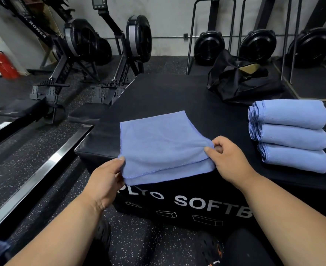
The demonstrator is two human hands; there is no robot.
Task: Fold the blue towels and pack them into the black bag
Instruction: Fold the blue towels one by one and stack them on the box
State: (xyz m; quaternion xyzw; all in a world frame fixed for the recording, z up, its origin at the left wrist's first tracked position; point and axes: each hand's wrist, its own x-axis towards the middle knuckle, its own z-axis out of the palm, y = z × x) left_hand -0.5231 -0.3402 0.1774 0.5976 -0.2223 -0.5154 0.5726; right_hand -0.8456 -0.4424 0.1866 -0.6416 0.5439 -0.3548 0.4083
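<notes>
While a half-folded blue towel (158,143) lies near the front edge of the black plyo soft box surface (158,93), the left hand (105,181) pinches its near left corner between thumb and fingers, and the right hand (228,158) pinches the upper layer at the near right corner. Three folded blue towels (292,135) sit stacked to the right, and the black bag (240,83) slumps open behind them at the far right.
</notes>
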